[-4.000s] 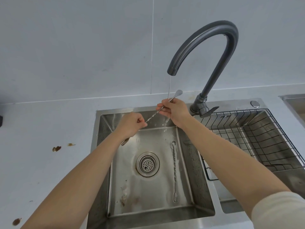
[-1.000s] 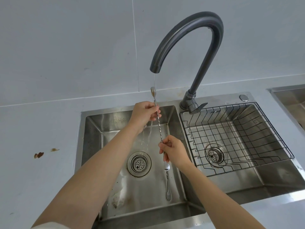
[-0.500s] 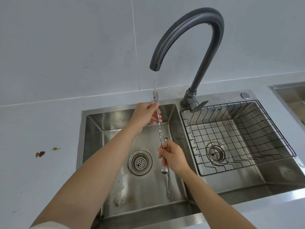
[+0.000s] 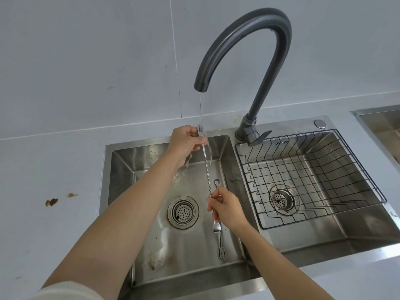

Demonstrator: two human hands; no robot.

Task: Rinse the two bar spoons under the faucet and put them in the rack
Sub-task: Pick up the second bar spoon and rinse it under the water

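Steel sink [image 4: 121, 169] beneath running faucet [image 4: 279, 40], left hand [image 4: 184, 144] pinching the top of one bar spoon [image 4: 206, 172], right hand [image 4: 227, 207] pinching its lower shaft, second bar spoon [image 4: 220, 241] on basin floor, wire rack [image 4: 313, 133] alongside.

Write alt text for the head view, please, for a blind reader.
The left hand, at the top, and the right hand, near the bowl, hold a twisted bar spoon nearly upright under a thin stream from the faucet. A second bar spoon lies in the left sink; the wire rack holds none.
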